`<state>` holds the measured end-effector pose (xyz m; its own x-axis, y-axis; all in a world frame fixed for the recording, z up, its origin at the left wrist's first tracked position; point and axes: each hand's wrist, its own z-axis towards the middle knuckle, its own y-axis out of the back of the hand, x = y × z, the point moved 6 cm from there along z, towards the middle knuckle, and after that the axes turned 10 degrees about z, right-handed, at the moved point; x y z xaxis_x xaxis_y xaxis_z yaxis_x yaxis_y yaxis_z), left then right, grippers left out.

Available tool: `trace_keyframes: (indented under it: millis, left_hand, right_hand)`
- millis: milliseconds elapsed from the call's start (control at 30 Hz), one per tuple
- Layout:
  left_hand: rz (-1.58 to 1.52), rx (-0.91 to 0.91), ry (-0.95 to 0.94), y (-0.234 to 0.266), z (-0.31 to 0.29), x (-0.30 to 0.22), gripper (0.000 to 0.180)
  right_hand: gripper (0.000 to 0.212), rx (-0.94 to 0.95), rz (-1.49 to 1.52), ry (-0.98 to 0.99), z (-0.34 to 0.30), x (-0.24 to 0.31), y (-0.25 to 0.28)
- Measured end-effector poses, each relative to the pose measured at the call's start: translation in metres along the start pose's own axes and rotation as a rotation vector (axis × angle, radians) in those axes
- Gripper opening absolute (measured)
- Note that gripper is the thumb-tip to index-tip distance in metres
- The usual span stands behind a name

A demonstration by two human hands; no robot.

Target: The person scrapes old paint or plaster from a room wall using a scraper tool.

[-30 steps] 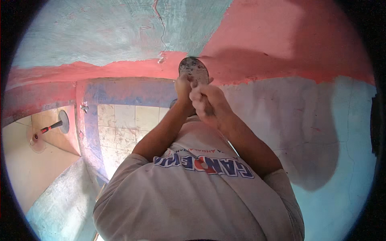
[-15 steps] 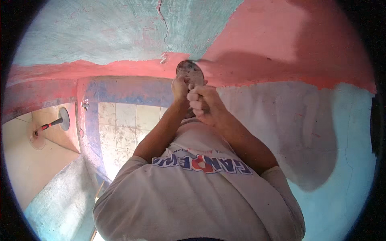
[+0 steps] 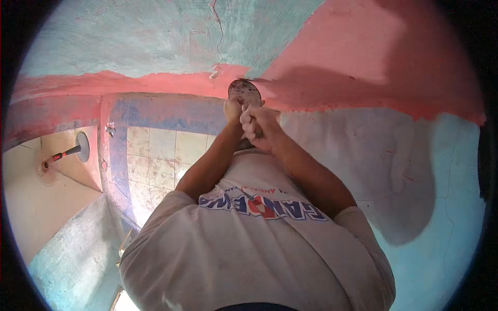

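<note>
Nearest: grey printed shirt (image 3: 249,259), forearms running up from it. Left hand (image 3: 232,110) is closed on the lower-left edge of a dark, stained oval disc (image 3: 245,89), thumb side along its face. Right hand (image 3: 259,127) is right beside it, fingers curled into a fist just under the disc; can't tell from this angle what, if anything, is inside that fist. Disc sits upper centre, between the hands and the painted surface (image 3: 358,57), top edge over the pink near the teal/pink boundary. Crack (image 3: 220,31) runs through the teal. Off left: stained pale tiles (image 3: 162,142), then a grey round plate (image 3: 82,146) with a red-and-black shaft (image 3: 63,154).
</note>
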<state>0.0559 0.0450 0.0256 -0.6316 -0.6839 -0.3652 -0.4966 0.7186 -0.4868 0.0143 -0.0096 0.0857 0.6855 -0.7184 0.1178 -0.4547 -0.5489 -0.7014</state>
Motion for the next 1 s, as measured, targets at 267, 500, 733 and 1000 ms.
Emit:
trace_keyframes:
  millis: [267,500,733,1000]
  left_hand:
    - [0.442,-0.005,-0.447,0.102,0.123,0.005,0.016]
    - [0.130,0.131,-0.226,0.041,0.058,0.006,0.022]
    - [0.349,0.184,-0.179,0.028,0.029,0.003,0.025]
    - [0.072,0.068,-0.129,0.011,0.010,-0.001,0.016]
  right_hand:
    - [0.008,-0.005,-0.103,0.013,-0.002,-0.016,-0.013]
    - [0.008,0.004,-0.067,0.036,-0.022,0.001,-0.015]
    - [0.004,0.042,-0.010,0.041,-0.034,-0.001,-0.016]
    - [0.005,0.030,-0.019,0.046,-0.033,0.001,-0.024]
